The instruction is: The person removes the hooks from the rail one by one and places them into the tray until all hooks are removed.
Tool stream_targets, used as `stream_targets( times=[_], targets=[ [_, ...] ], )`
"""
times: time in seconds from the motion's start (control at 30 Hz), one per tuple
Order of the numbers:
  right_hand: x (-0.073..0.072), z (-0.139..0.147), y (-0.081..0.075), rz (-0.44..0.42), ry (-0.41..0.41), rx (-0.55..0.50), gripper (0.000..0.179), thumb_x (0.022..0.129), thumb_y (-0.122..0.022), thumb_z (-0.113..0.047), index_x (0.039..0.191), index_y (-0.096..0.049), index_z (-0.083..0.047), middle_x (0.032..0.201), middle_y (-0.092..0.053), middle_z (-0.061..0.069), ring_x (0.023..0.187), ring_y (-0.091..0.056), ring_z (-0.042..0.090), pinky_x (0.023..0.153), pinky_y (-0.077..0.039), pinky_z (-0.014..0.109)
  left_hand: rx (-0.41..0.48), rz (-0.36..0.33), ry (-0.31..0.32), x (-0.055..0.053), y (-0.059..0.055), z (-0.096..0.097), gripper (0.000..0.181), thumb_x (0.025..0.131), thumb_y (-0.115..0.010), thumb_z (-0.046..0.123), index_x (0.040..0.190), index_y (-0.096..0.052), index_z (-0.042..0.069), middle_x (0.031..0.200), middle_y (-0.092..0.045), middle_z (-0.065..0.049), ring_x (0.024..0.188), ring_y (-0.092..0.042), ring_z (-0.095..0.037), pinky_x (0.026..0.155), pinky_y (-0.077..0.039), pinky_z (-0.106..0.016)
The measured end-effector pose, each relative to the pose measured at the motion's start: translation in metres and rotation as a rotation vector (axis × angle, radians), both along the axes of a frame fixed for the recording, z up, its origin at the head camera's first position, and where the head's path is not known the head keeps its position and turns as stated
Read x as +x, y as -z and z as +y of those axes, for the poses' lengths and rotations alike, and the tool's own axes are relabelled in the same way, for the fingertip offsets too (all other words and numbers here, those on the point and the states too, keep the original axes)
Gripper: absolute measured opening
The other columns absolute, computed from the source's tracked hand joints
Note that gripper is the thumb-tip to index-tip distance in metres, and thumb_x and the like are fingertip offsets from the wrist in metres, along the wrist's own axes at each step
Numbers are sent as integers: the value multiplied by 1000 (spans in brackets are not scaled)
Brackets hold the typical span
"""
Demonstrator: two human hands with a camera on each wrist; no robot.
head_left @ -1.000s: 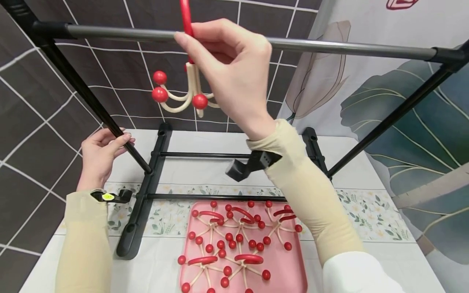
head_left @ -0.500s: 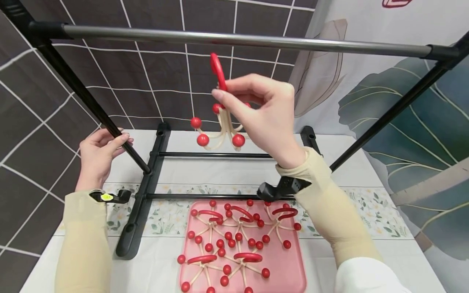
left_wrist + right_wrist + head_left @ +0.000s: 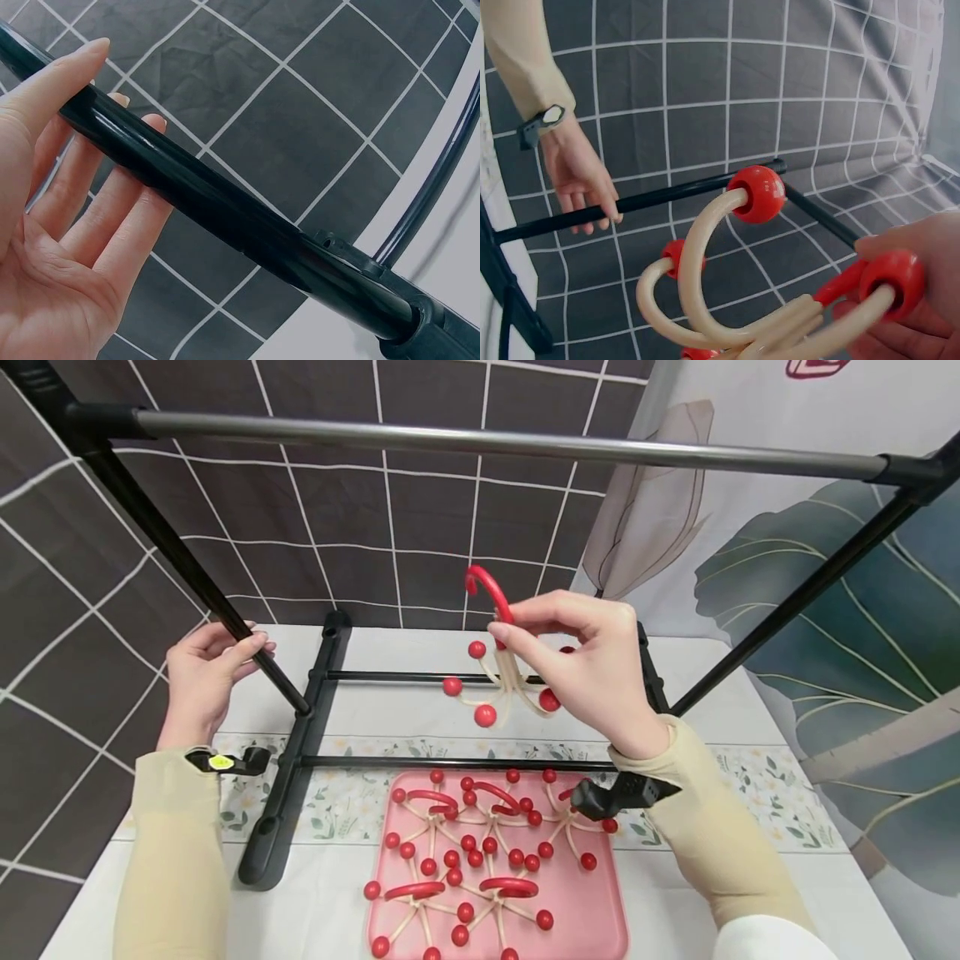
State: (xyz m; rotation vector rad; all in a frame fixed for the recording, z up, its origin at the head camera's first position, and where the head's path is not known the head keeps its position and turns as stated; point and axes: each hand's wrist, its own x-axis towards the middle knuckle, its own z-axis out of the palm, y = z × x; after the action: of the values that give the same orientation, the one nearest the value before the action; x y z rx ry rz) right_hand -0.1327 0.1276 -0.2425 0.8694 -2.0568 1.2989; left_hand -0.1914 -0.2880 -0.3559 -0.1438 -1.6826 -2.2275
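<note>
My right hand point(image 3: 592, 664) pinches the red curved hook of a multi-arm hanger point(image 3: 508, 681) between thumb and fingers. The hanger's cream arms curl outward and end in red balls. It hangs below the rack's grey top bar point(image 3: 487, 442), apart from it. In the right wrist view the cream arms point(image 3: 694, 277) fill the foreground, and my fingers cover part of the red hook. My left hand point(image 3: 198, 672) holds the rack's slanted black left post point(image 3: 157, 531) low down. The left wrist view shows the thumb in front of the post point(image 3: 217, 202) and fingers behind it.
A pink tray point(image 3: 588, 918) with several similar hangers lies on the white table, in front of the rack's lower black crossbar point(image 3: 450, 763). The rack's left foot point(image 3: 262, 852) and right slanted post point(image 3: 810, 577) frame the space. Behind is a dark grid-patterned backdrop point(image 3: 435, 510).
My right hand has come down and to the right, carrying the hanger from the top bar's height to well below it. The left hand stays on the post.
</note>
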Motion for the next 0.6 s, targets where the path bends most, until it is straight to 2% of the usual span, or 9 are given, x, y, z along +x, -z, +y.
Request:
stream_targets(
  times=[0.1, 0.17, 0.33, 0.5, 0.57, 0.6],
  targets=[
    [5, 10, 8, -58, 25, 33, 17, 82, -87, -5, 98, -82, -9, 88, -75, -8, 73, -65, 9, 61, -52, 24, -3, 2, 4, 0, 0, 0, 18, 87, -75, -11, 104, -70, -11, 90, -75, -12, 78, -75, -20, 75, -61, -30],
    [8, 17, 14, -94, 34, 46, 18, 83, -86, -5, 100, -82, -10, 88, -76, -9, 72, -65, 9, 59, -50, 25, -1, 5, 4, 0, 1, 0, 18, 87, -75, -11, 105, -70, -11, 90, -75, -12, 78, -75, -20, 75, -61, -31],
    [15, 32, 26, -180, 67, 54, 20, 85, -84, -4, 104, -80, -8, 91, -76, -7, 79, -72, 10, 71, -57, 24, -8, -1, 0, 0, 1, 0, 19, 86, -76, -10, 104, -70, -11, 90, -74, -12, 78, -75, -20, 74, -61, -30],
    [23, 47, 35, -284, 88, 17, 15, 88, -81, -2, 102, -76, -5, 93, -77, -1, 79, -74, 15, 50, -55, 25, -6, -1, -1, -1, 1, 0, 19, 86, -77, -10, 104, -70, -11, 90, -74, -12, 78, -75, -20, 75, -61, -31],
    [28, 52, 37, -308, 82, -12, 15, 87, -81, 1, 99, -74, -4, 94, -77, 2, 81, -75, 17, 45, -51, 25, -8, 3, -1, -1, 1, 0, 20, 86, -76, -10, 105, -70, -11, 90, -74, -12, 78, -75, -20, 75, -61, -31],
    [31, 55, 38, -313, 78, -23, 15, 87, -80, 2, 99, -73, -3, 95, -77, 3, 83, -75, 17, 47, -51, 24, -9, 6, -2, -1, 1, 0, 20, 86, -76, -10, 105, -70, -11, 90, -74, -12, 78, -75, -20, 75, -61, -31]
  ],
)
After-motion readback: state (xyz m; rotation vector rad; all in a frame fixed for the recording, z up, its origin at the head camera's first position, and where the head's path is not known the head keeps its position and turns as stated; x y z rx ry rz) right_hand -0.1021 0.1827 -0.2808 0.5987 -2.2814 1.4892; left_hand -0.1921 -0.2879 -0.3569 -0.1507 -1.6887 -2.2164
